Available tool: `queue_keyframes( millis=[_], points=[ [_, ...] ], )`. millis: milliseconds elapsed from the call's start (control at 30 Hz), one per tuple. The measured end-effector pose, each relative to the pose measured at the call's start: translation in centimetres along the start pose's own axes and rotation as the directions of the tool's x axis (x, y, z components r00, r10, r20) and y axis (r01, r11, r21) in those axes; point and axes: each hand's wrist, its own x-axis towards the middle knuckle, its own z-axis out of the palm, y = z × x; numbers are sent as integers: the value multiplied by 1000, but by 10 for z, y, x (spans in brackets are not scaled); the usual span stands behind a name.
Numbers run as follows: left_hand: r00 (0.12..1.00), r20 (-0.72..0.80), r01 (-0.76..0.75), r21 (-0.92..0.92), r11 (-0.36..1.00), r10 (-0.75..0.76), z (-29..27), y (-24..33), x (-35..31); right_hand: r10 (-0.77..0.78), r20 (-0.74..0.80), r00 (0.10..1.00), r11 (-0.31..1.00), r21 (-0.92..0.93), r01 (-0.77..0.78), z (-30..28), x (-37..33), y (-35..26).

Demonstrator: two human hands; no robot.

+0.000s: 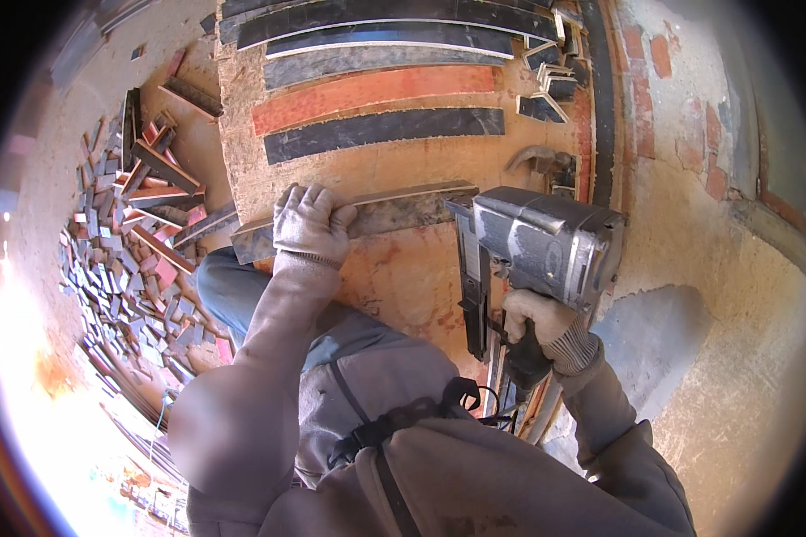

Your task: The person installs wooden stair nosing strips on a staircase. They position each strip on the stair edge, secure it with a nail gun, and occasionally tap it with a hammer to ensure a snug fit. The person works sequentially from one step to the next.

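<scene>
My left hand [312,219], in a pale work glove, is closed over the upper edge of a long narrow plywood board [398,210] with a dark, worn face. The board stands on its edge across the wooden worktop [394,277]. My right hand [542,327], also gloved, is wrapped round the handle of a black nail gun [542,237]. The tool's nose lies by the board's right end; whether it touches the wood I cannot tell. Beyond the board, a claw hammer [542,161] rests at the worktop's right side.
Several black strips [385,132] and a red strip [376,94] lie across the worktop's far part. Small angled wooden pieces [546,94] sit at its far right. A large heap of offcuts [143,277] covers the floor at left. A patched wall [681,116] stands at right.
</scene>
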Motion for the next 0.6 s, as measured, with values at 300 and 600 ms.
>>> queue_keyframes(
  millis=[300, 600],
  points=[
    [1000, 10, -7, 5, 1000, 7, -1, -2, -1, 175, 22, 984, 969, 174, -176, 12, 0, -15],
    [1000, -25, -14, 10, 1000, 14, 3, -5, -5, 90, 37, 995, 996, -23, -89, 44, 15, -17]
  ],
)
